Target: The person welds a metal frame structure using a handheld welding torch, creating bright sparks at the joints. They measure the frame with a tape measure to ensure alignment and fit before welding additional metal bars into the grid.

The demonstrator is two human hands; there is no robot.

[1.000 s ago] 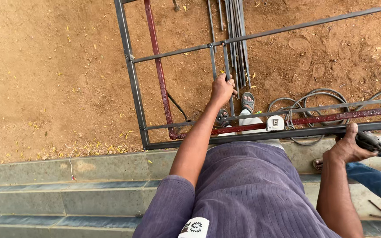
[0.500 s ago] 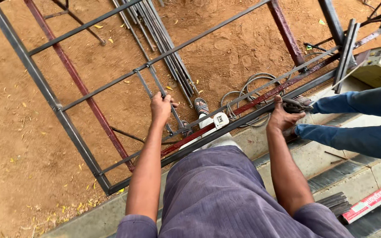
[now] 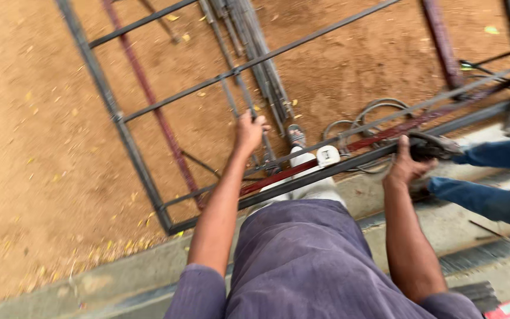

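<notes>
A grey metal grille frame [image 3: 128, 139] lies flat on the sandy ground, its near edge along a concrete step. My left hand [image 3: 249, 131] is closed around one of the frame's upright bars near the middle. My right hand [image 3: 407, 166] grips a dark tool [image 3: 433, 145] by its handle at the frame's near edge, on the right. A bundle of loose steel rods [image 3: 259, 53] lies across the frame just beyond my left hand. What kind of tool it is I cannot tell from this blurred view.
Another person's legs in blue trousers [image 3: 491, 177] reach in from the right. Coiled grey cable [image 3: 364, 118] lies under the frame. A rust-red bar [image 3: 149, 100] runs beneath the grille. A white tape measure [image 3: 328, 155] rests on the frame edge. A concrete step [image 3: 119, 277] borders the sand.
The view has swung and tilted, so the frame now runs more diagonally. Both hands keep their holds on the bar and the tool; my right hand sits closer to the frame's edge.
</notes>
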